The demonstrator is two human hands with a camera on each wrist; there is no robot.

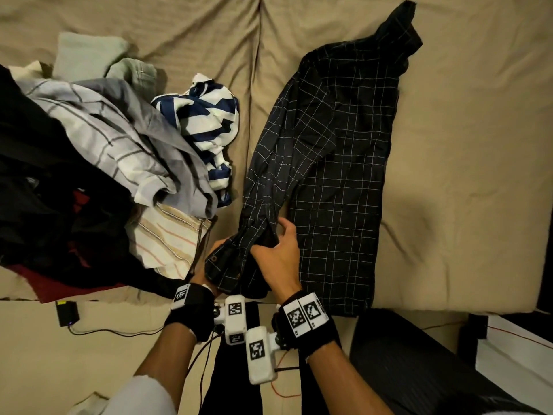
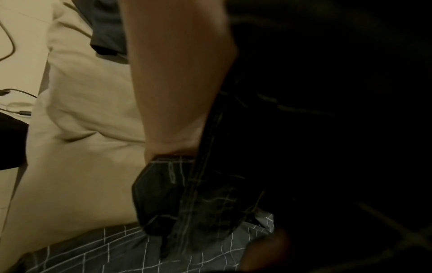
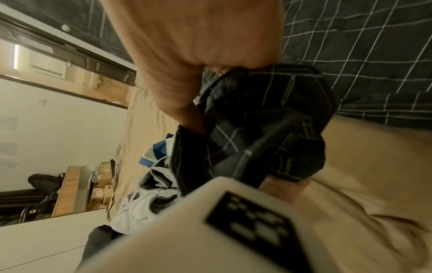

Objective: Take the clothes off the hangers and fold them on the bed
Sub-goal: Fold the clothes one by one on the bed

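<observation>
Fingers (image 1: 284,227) of the right hand (image 1: 279,254) curl over a bunched fold of sleeve, the thumb pinching it from the near side, while the left hand (image 1: 209,265) grasps the cuff (image 1: 221,265) from beneath, mostly hidden by cloth; the left wrist view shows the cuff clamped against the palm. The dark checked shirt (image 1: 338,175) lies flat and lengthwise on the tan bed (image 1: 449,145), collar at the far end, off any hanger, so the step in hand looks like folding: the sleeve is being gathered at the near edge. Next it likely needs carrying across the shirt's body and laying straight, without dragging the panel askew. Both wrists sit close together just past the mattress edge, forearms reaching forward, right palm turned down. An unfolded heap of clothes (image 1: 119,139) waits to the left
</observation>
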